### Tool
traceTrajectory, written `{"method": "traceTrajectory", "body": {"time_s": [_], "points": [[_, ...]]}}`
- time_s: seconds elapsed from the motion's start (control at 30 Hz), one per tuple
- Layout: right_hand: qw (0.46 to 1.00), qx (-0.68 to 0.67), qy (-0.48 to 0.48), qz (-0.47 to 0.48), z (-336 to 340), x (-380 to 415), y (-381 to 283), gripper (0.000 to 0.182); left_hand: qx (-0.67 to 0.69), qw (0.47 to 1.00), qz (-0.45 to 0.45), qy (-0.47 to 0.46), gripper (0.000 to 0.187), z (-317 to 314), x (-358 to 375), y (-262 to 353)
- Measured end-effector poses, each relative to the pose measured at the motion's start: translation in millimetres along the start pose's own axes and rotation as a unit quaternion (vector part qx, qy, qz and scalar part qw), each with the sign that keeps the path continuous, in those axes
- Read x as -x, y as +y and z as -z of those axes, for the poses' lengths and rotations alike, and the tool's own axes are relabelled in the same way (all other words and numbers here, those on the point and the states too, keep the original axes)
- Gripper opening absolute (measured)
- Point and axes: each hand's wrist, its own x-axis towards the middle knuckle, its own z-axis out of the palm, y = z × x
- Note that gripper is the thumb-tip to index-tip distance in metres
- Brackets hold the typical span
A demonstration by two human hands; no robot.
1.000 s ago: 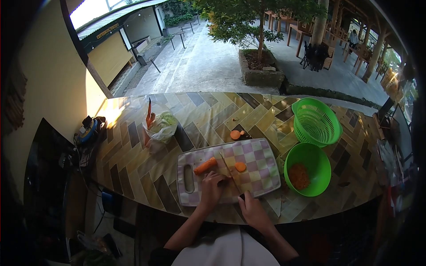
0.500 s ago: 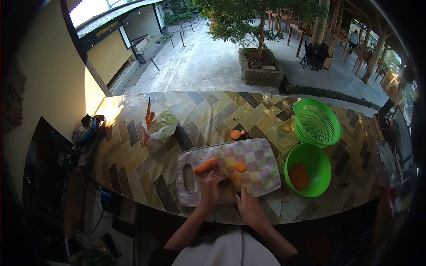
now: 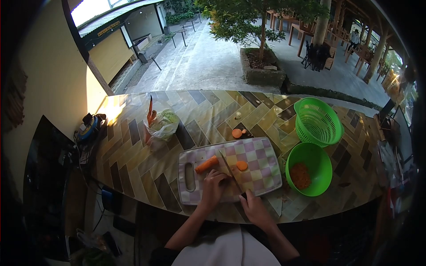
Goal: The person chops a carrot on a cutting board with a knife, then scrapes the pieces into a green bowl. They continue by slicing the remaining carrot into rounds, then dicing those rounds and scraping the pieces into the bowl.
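Note:
My right hand (image 3: 254, 207) is closed on the dark handle of a knife (image 3: 231, 170), whose blade slants up and left over the checkered cutting board (image 3: 262, 186). My left hand (image 3: 214, 186) rests on the board left of the blade, fingers curled and pressed down; what lies under them is hidden. A thick piece of carrot (image 3: 207, 164) lies just above my left hand. To the right of the blade is a round carrot slice (image 3: 242, 166). Carrot ends (image 3: 238, 133) sit on the table beyond the board.
A green bowl (image 3: 323, 169) with shredded orange bits stands right of the board, a green colander (image 3: 317, 119) behind it. A plastic bag (image 3: 165, 125) with vegetables lies at the back left of the table (image 3: 133, 173). Far off at the upper right is a person (image 3: 354, 39).
The knife blade has swung out and now shows clearly right of my left hand. My right hand has shifted slightly right and down. My left hand has hardly moved.

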Motion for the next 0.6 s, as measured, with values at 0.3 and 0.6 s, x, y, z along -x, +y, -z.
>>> {"method": "traceTrajectory", "body": {"time_s": [0.3, 0.6], "points": [[0.991, 0.118, -0.022, -0.051, -11, -1, -13, 0.027, -0.018, 1.000, 0.000, -0.010, 0.018, -1, 2, -4], [0.994, 0.081, 0.022, 0.067, -12, -14, 22, 0.029, -0.018, 1.000, -0.010, -0.006, 0.016, -3, 3, -6]]}}
